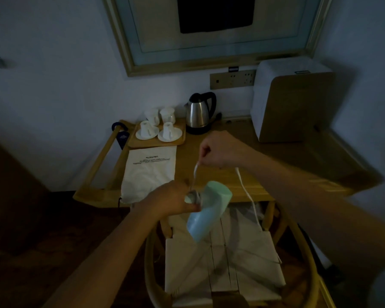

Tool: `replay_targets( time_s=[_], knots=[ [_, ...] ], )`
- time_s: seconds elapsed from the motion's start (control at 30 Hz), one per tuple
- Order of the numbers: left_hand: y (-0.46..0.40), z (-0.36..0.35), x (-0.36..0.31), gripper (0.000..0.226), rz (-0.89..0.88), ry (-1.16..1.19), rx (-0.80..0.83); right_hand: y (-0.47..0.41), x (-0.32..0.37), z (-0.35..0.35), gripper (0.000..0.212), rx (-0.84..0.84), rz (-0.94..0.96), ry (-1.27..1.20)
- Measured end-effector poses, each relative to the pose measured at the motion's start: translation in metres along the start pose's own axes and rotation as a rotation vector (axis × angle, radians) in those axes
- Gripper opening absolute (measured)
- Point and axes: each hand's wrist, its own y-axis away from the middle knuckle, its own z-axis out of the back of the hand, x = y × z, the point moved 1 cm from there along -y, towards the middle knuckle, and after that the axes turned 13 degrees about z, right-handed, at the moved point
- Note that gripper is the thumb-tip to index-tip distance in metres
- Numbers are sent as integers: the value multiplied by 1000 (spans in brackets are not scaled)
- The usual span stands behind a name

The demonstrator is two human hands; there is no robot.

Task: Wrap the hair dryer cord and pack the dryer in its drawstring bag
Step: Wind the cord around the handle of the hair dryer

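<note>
Left hand point(172, 200) grips dryer point(206, 210); right hand point(220, 150) pinches cord point(246, 192).

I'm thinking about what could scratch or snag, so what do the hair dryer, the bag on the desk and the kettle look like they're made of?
Hair dryer: probably smooth matte plastic, an even pale green-blue body with no seams showing.
Bag: looks like off-white woven cloth, lying flat and creased, with printed text.
Kettle: brushed metal body with bright reflections, likely stainless steel; the handle and base look like black plastic.

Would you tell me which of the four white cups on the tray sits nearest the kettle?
The back right cup, beside the kettle; it has no saucer.
</note>
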Motion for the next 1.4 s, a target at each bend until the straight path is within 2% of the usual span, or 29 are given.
replay_targets(
  time_s=[0.1, 0.2, 0.27, 0.33, 0.4, 0.47, 0.53, 0.57, 0.63, 0.67, 0.77, 0.8, 0.87, 0.97, 1.07, 1.13, 1.23, 1.3, 1.33, 1.4],
  knots=[
    [-16, 3, 2, 76, 137, 84, -61, -1, 15, -3, 5, -52, 20, -58],
    [-24, 17, 13, 48, 189, 555, -177, 4, 18, -3, 11, -2, -18, -263],
    [-28, 27, 26, 40, 225, 885, -192, 13, 11, -5, 17, 92, -53, -278],
    [-29, 36, 41, 31, 207, 1097, -170, 22, -3, -11, 14, 112, -108, -374],
    [-25, 43, 50, 18, 152, 1148, -128, 27, -16, -19, 18, 43, -166, -491],
    [-19, 43, 50, 13, 129, 1176, -53, 28, -27, -26, 20, -8, -183, -445],
    [-13, 41, 45, 29, 172, 1335, 30, 29, -32, -32, 21, -19, -169, -405],
    [-13, 40, 44, 39, 190, 1372, 19, 30, -33, -35, 21, -22, -168, -433],
    [-15, 39, 43, 48, 194, 1305, -97, 35, -30, -40, 25, -6, -156, -448],
    [-15, 39, 43, 47, 180, 1275, -150, 38, -28, -42, 28, 11, -139, -375],
    [-23, 35, 51, 42, 172, 1228, -241, 43, -20, -46, 38, 54, -79, 47],
    [-26, 33, 55, 47, 195, 1221, -239, 45, -17, -46, 39, 60, -80, 71],
    [-31, 28, 61, 58, 252, 1194, -232, 50, -15, -44, 39, 108, -118, -109],
    [-35, 23, 70, 63, 302, 1201, -225, 53, -16, -42, 28, 180, -201, -741],
    [-36, 26, 70, 55, 300, 1263, -228, 56, -22, -74, 19, 279, -383, -1090],
    [-37, 29, 69, 47, 288, 1312, -252, 60, -29, -106, 14, 195, -604, -1207],
    [-36, 31, 74, 42, 252, 1359, -271, 52, -47, -113, 14, -259, -740, -1293],
    [-37, 26, 82, 45, 281, 1356, -262, 42, -56, -88, 15, -512, -654, -1356],
    [-39, 24, 87, 47, 304, 1364, -247, 37, -57, -69, 13, -574, -571, -1363],
    [-41, 18, 91, 51, 373, 1383, -217, 31, -47, -28, 13, -558, -373, -1288]
  ],
)
